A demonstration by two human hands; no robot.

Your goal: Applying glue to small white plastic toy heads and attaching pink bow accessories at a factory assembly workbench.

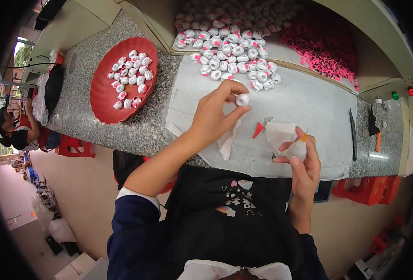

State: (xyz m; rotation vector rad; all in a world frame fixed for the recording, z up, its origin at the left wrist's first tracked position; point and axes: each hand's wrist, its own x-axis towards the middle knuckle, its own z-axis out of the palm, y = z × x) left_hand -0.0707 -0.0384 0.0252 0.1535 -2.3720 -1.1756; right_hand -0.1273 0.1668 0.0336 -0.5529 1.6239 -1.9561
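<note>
Between the thumb and fingers of my left hand (216,114) is a small rounded white plastic part (243,100) with a hole in it, raised over the pale sheet on the bench. My right hand (307,172) grips a small translucent squeeze bottle (297,150) with an orange-yellow collar and a thin nozzle pointing up. Nozzle and white part are apart. A red cone-shaped cap (258,130) lies on the sheet (330,140) between my hands. One folded white cloth or paper (277,133) rests beside the bottle; another white scrap (227,143) lies below my left hand.
Many similar white parts with pink bits (237,51) are heaped at the back, near a pile of small pink pieces (325,58). A red scalloped bowl (99,95) of white parts stands left. A dark slim tool (353,135) lies right. Another person (22,128) sits far left.
</note>
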